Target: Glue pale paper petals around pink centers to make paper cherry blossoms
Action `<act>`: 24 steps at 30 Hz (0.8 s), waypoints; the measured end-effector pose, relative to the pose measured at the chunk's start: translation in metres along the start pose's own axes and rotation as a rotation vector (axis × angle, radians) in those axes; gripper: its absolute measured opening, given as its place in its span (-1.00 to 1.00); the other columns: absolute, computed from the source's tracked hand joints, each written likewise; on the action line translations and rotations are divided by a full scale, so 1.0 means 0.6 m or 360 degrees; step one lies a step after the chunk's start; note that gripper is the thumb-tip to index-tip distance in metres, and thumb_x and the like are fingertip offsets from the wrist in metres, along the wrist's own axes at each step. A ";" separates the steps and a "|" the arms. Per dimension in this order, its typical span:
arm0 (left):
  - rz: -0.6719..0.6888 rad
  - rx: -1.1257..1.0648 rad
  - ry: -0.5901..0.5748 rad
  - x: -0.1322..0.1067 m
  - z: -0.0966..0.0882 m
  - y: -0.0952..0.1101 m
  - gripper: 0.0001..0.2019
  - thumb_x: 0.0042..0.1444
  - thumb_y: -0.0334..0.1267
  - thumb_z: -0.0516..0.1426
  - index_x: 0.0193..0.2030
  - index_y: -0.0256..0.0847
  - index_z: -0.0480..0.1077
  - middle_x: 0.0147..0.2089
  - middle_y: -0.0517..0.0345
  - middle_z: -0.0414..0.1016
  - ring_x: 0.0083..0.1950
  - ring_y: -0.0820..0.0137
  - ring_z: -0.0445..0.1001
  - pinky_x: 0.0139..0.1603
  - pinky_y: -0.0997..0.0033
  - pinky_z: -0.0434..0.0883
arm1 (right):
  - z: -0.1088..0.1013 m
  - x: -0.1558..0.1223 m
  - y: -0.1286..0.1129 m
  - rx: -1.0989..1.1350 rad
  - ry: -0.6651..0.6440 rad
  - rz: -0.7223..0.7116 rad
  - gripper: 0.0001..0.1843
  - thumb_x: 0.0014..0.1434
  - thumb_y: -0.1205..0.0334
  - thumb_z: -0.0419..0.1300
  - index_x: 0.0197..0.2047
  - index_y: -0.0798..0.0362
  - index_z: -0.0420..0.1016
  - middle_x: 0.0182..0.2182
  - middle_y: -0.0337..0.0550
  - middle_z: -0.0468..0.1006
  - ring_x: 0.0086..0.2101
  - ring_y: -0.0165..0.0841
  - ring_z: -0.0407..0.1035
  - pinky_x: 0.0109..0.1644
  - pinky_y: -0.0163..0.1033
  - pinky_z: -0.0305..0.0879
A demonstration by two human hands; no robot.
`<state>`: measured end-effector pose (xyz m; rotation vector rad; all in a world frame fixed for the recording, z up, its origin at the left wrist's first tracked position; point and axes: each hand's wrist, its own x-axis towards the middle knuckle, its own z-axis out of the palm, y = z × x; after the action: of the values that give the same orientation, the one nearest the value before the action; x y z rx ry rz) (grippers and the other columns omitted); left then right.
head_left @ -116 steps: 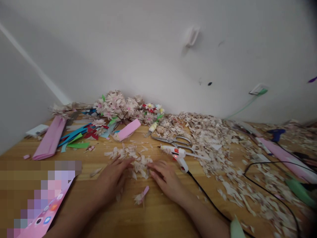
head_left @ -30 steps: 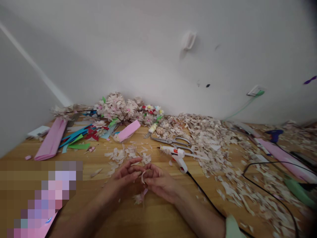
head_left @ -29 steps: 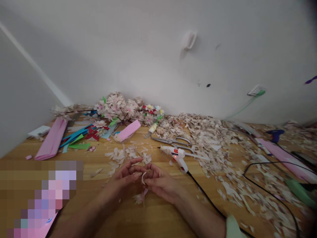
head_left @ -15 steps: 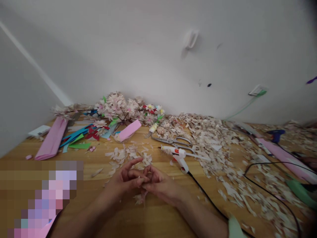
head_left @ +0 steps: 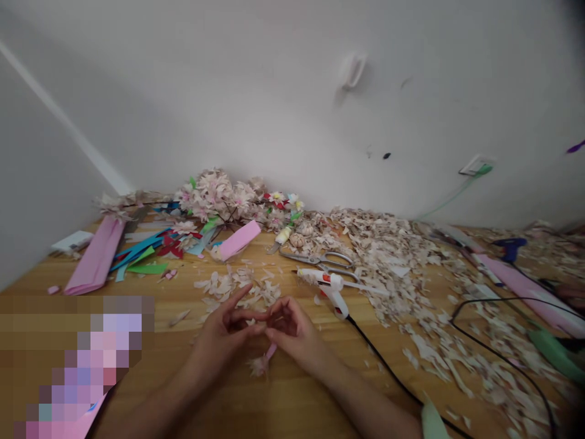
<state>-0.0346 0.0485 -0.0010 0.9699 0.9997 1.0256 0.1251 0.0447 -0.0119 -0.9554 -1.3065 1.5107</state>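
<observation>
Since half a second ago the left hand point(head_left: 223, 332) and right hand point(head_left: 292, 332) have parted slightly — fingertips pinch a paper petal point(head_left: 261, 330), hardly visible, at six o'clock from the glue gun point(head_left: 326, 286). Probably light, flimsy — hold its edge.

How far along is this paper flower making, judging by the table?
Done: a heap of finished paper flowers lies by the wall. In hand: the left hand and right hand meet fingertip to fingertip over a small pink-stemmed flower on the table; what they pinch is too small to tell. Left: loose petals and a wide spread of scraps remain, with the glue gun and scissors lying ready.
</observation>
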 end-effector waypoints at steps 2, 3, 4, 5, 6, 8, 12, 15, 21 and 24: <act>0.0148 0.0248 0.0006 -0.002 -0.002 -0.004 -0.16 -0.20 -0.34 0.29 0.24 -0.14 0.02 -0.21 0.08 0.56 -0.49 0.52 0.36 -0.40 0.48 0.35 | 0.000 0.000 -0.006 -0.0030 0.0033 -0.0044 -0.67 -0.09 0.08 0.31 -0.36 0.00 0.24 -0.37 -0.26 0.36 -0.32 -0.38 0.28 -0.24 -0.23 0.20; 0.0220 0.0350 0.0000 -0.004 -0.004 -0.006 -0.15 -0.19 -0.36 0.28 0.26 -0.08 -0.02 -0.11 0.06 0.51 -0.50 0.54 0.34 -0.39 0.47 0.36 | 0.000 0.000 -0.008 -0.0018 0.0030 -0.0036 -0.67 -0.08 0.07 0.30 -0.36 0.00 0.24 -0.37 -0.25 0.37 -0.31 -0.38 0.28 -0.23 -0.23 0.20; 0.0279 0.0435 -0.0020 -0.005 -0.005 -0.009 -0.13 -0.18 -0.37 0.28 0.26 -0.02 -0.04 -0.03 0.05 0.46 -0.49 0.55 0.33 -0.36 0.45 0.37 | 0.000 0.000 -0.009 0.0007 0.0018 -0.0018 -0.67 -0.07 0.06 0.29 -0.36 0.00 0.24 -0.37 -0.26 0.37 -0.31 -0.38 0.29 -0.23 -0.24 0.20; 0.0334 0.0497 -0.0045 -0.007 -0.006 -0.012 -0.12 -0.18 -0.38 0.28 0.26 0.04 -0.06 0.04 0.06 0.39 -0.48 0.56 0.33 -0.33 0.43 0.38 | 0.001 0.001 -0.008 0.0040 0.0001 0.0004 -0.67 -0.07 0.06 0.29 -0.35 0.00 0.24 -0.37 -0.26 0.38 -0.33 -0.39 0.29 -0.25 -0.25 0.20; 0.0383 0.0541 -0.0080 -0.008 -0.008 -0.015 -0.13 -0.17 -0.38 0.28 0.26 0.10 -0.06 0.08 0.07 0.34 -0.48 0.57 0.33 -0.32 0.41 0.39 | 0.002 0.002 -0.007 0.0077 -0.0023 0.0027 -0.66 -0.08 0.07 0.30 -0.35 0.00 0.24 -0.38 -0.27 0.38 -0.35 -0.41 0.29 -0.29 -0.27 0.21; 0.0448 0.0594 -0.0163 -0.009 -0.009 -0.019 -0.15 -0.16 -0.39 0.27 0.23 0.18 -0.02 0.10 0.12 0.29 -0.48 0.59 0.34 -0.31 0.40 0.40 | 0.003 0.003 -0.001 0.0149 -0.0083 0.0073 -0.64 -0.11 0.09 0.33 -0.35 0.01 0.24 -0.41 -0.30 0.39 -0.43 -0.44 0.29 -0.38 -0.30 0.20; 0.0469 0.0574 -0.0210 -0.011 -0.006 -0.019 -0.22 -0.17 -0.42 0.27 0.17 0.21 0.09 0.01 0.20 0.34 -0.49 0.60 0.36 -0.32 0.42 0.39 | 0.004 0.004 0.005 0.0229 -0.0129 0.0137 -0.60 -0.19 0.14 0.38 -0.37 0.00 0.23 -0.51 -0.37 0.39 -0.54 -0.47 0.27 -0.48 -0.34 0.17; 0.0348 0.0360 -0.0168 -0.009 -0.003 -0.013 -0.22 -0.24 -0.38 0.31 0.15 0.05 0.12 -0.15 0.19 0.46 -0.40 0.49 0.43 -0.27 0.40 0.39 | 0.003 0.004 0.003 0.0227 0.0020 0.0097 -0.63 -0.21 0.18 0.38 -0.39 0.00 0.27 -0.54 -0.37 0.39 -0.53 -0.46 0.27 -0.43 -0.33 0.17; -0.0069 0.0004 -0.0083 0.004 -0.006 -0.006 -0.24 -0.30 -0.29 0.35 0.09 -0.25 0.15 -0.51 0.20 0.54 -0.47 0.42 0.47 -0.38 0.45 0.35 | 0.000 0.005 0.002 0.0337 0.0182 0.0072 -0.66 -0.21 0.21 0.38 -0.40 0.02 0.31 -0.53 -0.37 0.41 -0.50 -0.47 0.26 -0.37 -0.34 0.13; -0.0137 -0.0151 -0.0114 0.004 -0.004 -0.005 -0.22 -0.36 -0.32 0.37 0.07 -0.23 0.16 -0.49 0.21 0.56 -0.48 0.44 0.48 -0.41 0.48 0.34 | 0.002 0.004 -0.003 0.0399 0.0226 0.0097 -0.67 -0.23 0.22 0.39 -0.43 0.02 0.31 -0.54 -0.38 0.38 -0.50 -0.47 0.24 -0.38 -0.34 0.14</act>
<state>-0.0358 0.0504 -0.0051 0.8724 0.9178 0.9514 0.1234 0.0465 -0.0101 -0.9272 -0.9692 1.5796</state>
